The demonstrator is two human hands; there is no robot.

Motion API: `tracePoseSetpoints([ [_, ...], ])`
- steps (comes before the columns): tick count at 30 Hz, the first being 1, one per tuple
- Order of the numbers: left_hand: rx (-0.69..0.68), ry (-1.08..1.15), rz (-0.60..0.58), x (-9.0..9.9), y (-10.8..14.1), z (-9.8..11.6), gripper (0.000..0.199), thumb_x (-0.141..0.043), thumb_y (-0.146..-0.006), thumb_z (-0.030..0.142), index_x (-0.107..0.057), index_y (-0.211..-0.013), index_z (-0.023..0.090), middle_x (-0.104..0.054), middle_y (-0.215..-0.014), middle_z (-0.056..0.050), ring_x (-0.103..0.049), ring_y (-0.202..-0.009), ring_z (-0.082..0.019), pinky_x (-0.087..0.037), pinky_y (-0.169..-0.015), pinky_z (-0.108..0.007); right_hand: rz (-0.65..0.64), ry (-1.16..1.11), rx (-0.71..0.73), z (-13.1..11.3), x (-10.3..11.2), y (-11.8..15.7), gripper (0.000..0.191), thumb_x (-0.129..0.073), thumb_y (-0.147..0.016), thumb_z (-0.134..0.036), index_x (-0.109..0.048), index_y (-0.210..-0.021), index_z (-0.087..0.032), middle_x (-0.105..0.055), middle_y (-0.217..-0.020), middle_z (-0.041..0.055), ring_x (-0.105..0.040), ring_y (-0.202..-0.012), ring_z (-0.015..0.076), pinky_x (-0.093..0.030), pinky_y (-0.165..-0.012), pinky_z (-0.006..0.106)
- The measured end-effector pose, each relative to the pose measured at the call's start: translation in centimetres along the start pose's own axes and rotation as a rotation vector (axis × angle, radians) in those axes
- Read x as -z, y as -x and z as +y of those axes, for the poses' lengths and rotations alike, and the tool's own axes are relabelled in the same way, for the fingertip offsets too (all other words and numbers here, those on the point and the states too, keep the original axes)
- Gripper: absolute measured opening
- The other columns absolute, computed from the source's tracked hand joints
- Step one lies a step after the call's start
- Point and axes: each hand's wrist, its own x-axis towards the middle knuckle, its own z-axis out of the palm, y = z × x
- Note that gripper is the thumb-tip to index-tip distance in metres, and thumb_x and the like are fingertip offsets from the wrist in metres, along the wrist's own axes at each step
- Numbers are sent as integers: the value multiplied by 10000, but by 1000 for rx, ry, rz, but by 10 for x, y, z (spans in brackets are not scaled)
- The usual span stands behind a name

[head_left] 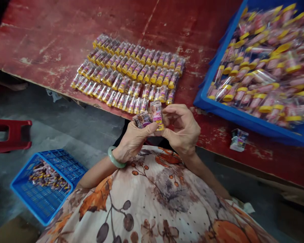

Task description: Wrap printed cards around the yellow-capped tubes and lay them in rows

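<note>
My left hand (134,138), a pale green bangle at its wrist, is closed on a small stack of printed cards (143,119). Its thumb also presses against the lower edge of a small yellow-ended, labelled tube (157,114). From the other side, my right hand (182,128) pinches this tube with bent fingers, and its far fingertips are partly hidden. Just beyond my hands, several rows of similar clear tubes with yellow caps (131,67) lie side by side on the red table (53,44).
At the right stands a blue tray (243,119) heaped with yellow-capped tubes. A stack of cards (238,140) lies near the table's front edge. On the floor at the left are a blue basket (43,206) holding more tubes and a red stool (12,145).
</note>
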Motion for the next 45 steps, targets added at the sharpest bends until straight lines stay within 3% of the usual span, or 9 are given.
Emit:
tracePoseSetpoints([
  [6, 20, 30, -23, -1, 0, -1, 425, -864, -589, 392, -691, -897, 154, -736, -896, -61, -689, -876, -217, -527, -839, -367, -80, 119, 101, -4, 11, 6, 362, -673, -745, -157, -646, -1097, -239, -639, -1020, 43, -588, -713, 139, -508, -596, 302],
  [12, 20, 29, -42, -5, 3, -1, 472, -869, -564, 421, -685, -914, 163, -733, -972, -72, -680, -944, -231, -537, -849, -369, 108, 380, 334, -17, 0, 6, 237, -582, -793, -157, -674, -991, -250, -687, -921, 44, -671, -798, 186, -565, -634, 329],
  [18, 45, 54, -34, -8, 7, -1, 475, -883, -549, 383, -687, -929, 176, -732, -951, -57, -685, -882, -201, -533, -850, -357, 174, 392, 374, -20, -5, 10, 274, -563, -795, -112, -679, -988, -269, -687, -905, 37, -680, -768, 189, -582, -627, 342],
  [25, 8, 69, -63, -10, 10, 0, 439, -865, -593, 363, -688, -944, 166, -729, -932, -55, -680, -851, -191, -539, -825, -347, 144, 461, 371, -19, -1, 12, 221, -578, -806, -182, -671, -989, -264, -682, -901, 49, -670, -765, 201, -583, -615, 359],
  [30, 18, 60, -60, -7, 11, -1, 346, -838, -644, 336, -694, -916, 176, -732, -915, -39, -684, -850, -197, -552, -784, -346, 158, 357, 347, -18, -4, 16, 271, -610, -783, -132, -670, -1012, -264, -673, -930, 48, -666, -780, 185, -580, -591, 333],
  [33, 12, 43, -44, -5, 10, 0, 336, -839, -640, 344, -706, -900, 177, -731, -886, -38, -683, -804, -192, -557, -727, -331, 107, 312, 266, -18, 0, 20, 275, -641, -775, -151, -678, -1030, -248, -675, -972, 65, -667, -806, 195, -586, -603, 342],
  [37, -17, -48, -35, 0, 6, 3, 324, -844, -618, 369, -724, -830, 155, -720, -751, -39, -667, -650, -170, -558, -665, -322, -31, 145, 21, -16, 13, 18, 270, -655, -772, -241, -693, -1039, -243, -680, -1043, 70, -655, -757, 185, -562, -581, 333],
  [41, -65, -221, -41, 7, 0, 4, 289, -858, -583, 352, -714, -709, 135, -673, -607, -24, -600, -521, -125, -516, -543, -257, 30, 17, -310, -9, 13, 7, 306, -725, -737, -299, -688, -1028, -211, -712, -905, 46, -639, -662, 146, -537, -562, 283],
  [45, -41, -277, -64, 15, -10, 3, 324, -862, -566, 368, -706, -708, 123, -656, -572, -19, -578, -485, -109, -493, -483, -222, 5, -22, -475, -4, 0, -11, 340, -811, -624, -318, -699, -909, -172, -718, -765, 28, -662, -651, 152, -543, -584, 265],
])
